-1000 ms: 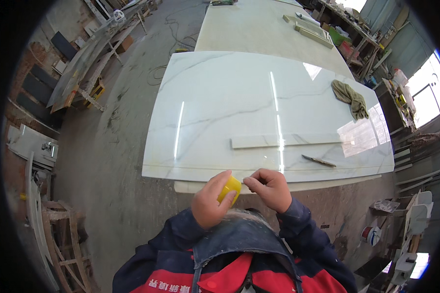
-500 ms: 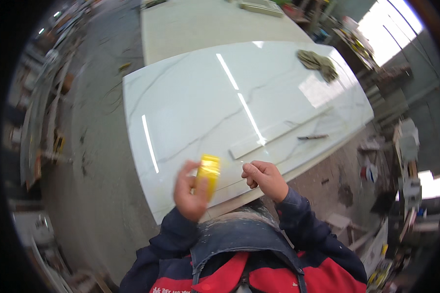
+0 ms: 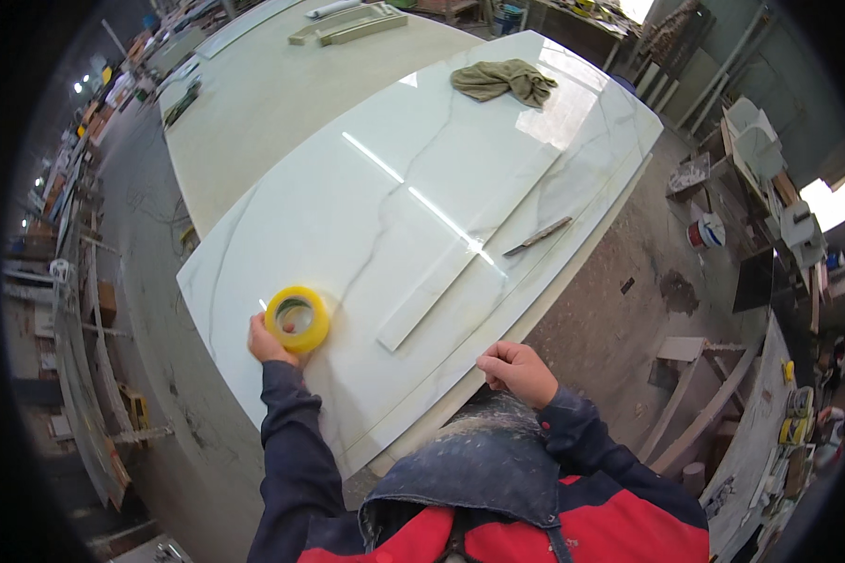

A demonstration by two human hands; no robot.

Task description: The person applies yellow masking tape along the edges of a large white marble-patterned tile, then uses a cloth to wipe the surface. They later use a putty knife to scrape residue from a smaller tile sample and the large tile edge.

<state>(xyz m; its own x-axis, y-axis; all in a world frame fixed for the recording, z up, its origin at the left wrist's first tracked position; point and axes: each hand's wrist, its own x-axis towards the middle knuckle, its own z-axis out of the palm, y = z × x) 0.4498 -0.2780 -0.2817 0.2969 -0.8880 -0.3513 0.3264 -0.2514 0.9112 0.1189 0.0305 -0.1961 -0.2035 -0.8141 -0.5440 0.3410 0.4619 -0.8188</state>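
**White slab (image 3: 319,225) with three things lying, one yellow tape roll (image 3: 318,326) held over it**

Head view: on the slab lie one olive cloth (image 3: 504,82) at its far side, one pale strip (image 3: 441,281) parallel to its near edge, and one knife (image 3: 537,236) between strip and edge. One pale table (image 3: 253,131) stands beyond the slab; one bucket (image 3: 706,231) is to its right, well apart.

Over the slab's left part, the left hand (image 3: 269,342) grips the tape roll, its fingers partly hidden behind. By the slab's near edge, the right hand (image 3: 521,372) has fingertips pressed together; whether they pinch something, I cannot tell.
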